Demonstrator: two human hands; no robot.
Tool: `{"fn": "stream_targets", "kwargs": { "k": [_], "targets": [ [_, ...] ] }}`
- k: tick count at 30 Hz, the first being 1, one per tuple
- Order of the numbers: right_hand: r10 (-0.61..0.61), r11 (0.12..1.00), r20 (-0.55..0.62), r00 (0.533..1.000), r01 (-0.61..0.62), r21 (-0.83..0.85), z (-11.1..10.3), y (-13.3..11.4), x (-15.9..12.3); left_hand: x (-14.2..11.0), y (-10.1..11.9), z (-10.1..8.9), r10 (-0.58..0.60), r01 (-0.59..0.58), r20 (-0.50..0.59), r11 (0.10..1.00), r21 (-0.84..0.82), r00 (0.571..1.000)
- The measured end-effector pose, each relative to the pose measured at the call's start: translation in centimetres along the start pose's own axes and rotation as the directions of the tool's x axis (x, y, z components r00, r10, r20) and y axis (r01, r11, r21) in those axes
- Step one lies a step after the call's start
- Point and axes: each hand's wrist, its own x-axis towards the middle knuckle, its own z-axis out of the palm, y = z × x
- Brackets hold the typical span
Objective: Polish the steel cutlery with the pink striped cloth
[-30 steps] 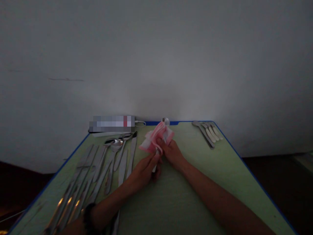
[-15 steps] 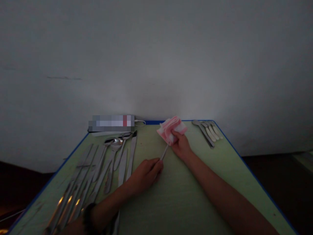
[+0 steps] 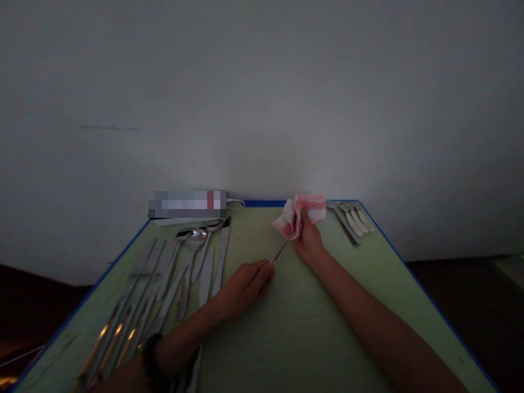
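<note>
My left hand (image 3: 248, 281) is closed round the near end of a thin metal piece of cutlery (image 3: 280, 249). Its far end runs into a folded pink and white cloth (image 3: 311, 203), which hides whether it is a fork, spoon or knife. My right hand (image 3: 310, 240) pinches this cloth round the covered end, thumb on top. Both hands are over the middle of the table.
On the green table (image 3: 262, 349) with a blue edge, several knives, spoons (image 3: 196, 238) and other cutlery lie at left. Several forks with pale handles (image 3: 354, 222) lie at the back right. A blurred-out box (image 3: 188, 204) with a white cable stands against the wall (image 3: 262, 98).
My right hand and the cloth have moved slightly right, and the cloth is bunched differently, its folds turned to the right. The left hand has barely moved, still holding the cutlery.
</note>
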Motion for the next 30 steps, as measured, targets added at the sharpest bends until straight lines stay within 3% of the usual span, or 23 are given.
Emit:
{"fn": "stream_targets", "kwargs": {
  "k": [4,10,19,22,25,27,30],
  "targets": [
    [0.022,1.000,-0.023,0.999,-0.023,-0.013,1.0,0.8,-1.5,0.2,-0.1,0.2,-0.075,0.072,-0.047,0.995,-0.076,0.996],
    [0.084,0.988,0.076,0.994,-0.074,-0.133,1.2,1.7,-2.0,0.2,0.2,-0.1,-0.111,0.109,-0.015,0.986,-0.124,0.994],
    [-0.104,0.969,0.140,0.985,0.131,-0.207,-1.2,-1.0,1.4,-0.5,0.2,-0.5,-0.102,0.126,0.118,0.967,-0.223,0.988],
    [-0.201,0.920,0.104,0.974,0.224,-0.321,-1.3,-1.0,1.2,-0.6,0.5,-0.6,-0.096,0.125,0.132,0.965,-0.232,0.987],
    [-0.311,0.804,0.040,0.949,0.285,-0.522,-0.8,-0.6,0.2,-0.5,0.6,-0.7,-0.084,0.102,0.100,0.976,-0.195,0.991],
    [-0.299,0.782,0.004,0.954,0.248,-0.571,-0.3,0.1,-0.6,-0.3,0.5,-0.7,-0.074,0.087,0.085,0.983,-0.160,0.994],
    [-0.201,0.842,-0.040,0.979,0.151,-0.519,0.4,1.5,-2.1,-0.1,0.1,-0.5,-0.053,0.058,0.047,0.992,-0.112,0.997]
  ]
}}
